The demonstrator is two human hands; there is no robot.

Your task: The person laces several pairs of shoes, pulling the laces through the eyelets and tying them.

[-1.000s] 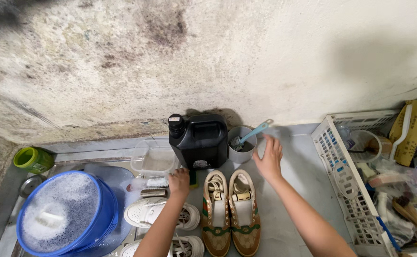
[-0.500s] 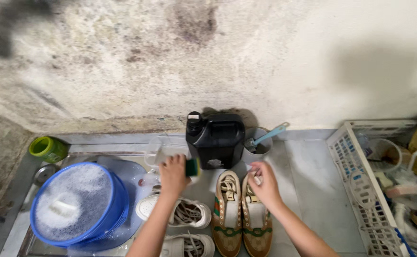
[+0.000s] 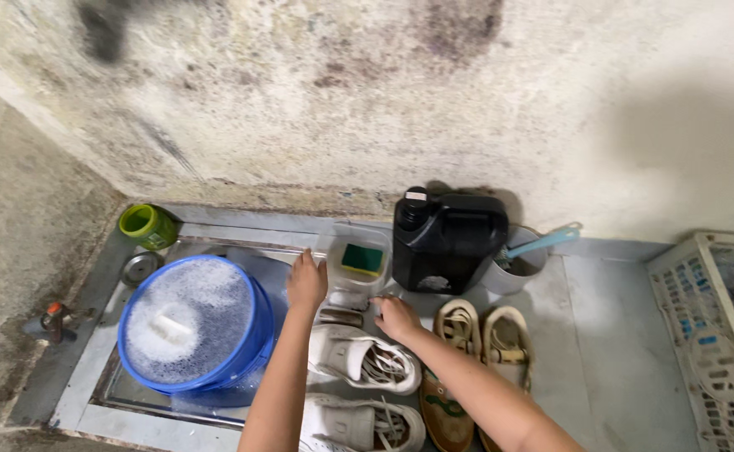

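My left hand (image 3: 306,282) rests curled over the left rim of a clear plastic container (image 3: 339,248) that holds a green and yellow sponge (image 3: 362,259). At the container's near right corner, my right hand (image 3: 395,317) has its fingers curled, and I cannot see whether it holds anything. Left of my left arm stands a blue basin (image 3: 250,335) of foamy water with a white object floating in it. Just beneath my hands lie two white sneakers (image 3: 364,362) (image 3: 371,423).
A black jerrycan (image 3: 451,240) stands behind the container, beside a grey cup with a blue-handled brush (image 3: 524,258). A tan pair of shoes (image 3: 477,360) lies to the right, with a white basket (image 3: 710,331) beyond. A green cup (image 3: 147,224) and a tap (image 3: 54,319) sit left.
My left hand has set the sponge into the clear container and now rests on its rim. My right hand has moved left from the shoes to the container. The view has shifted left.
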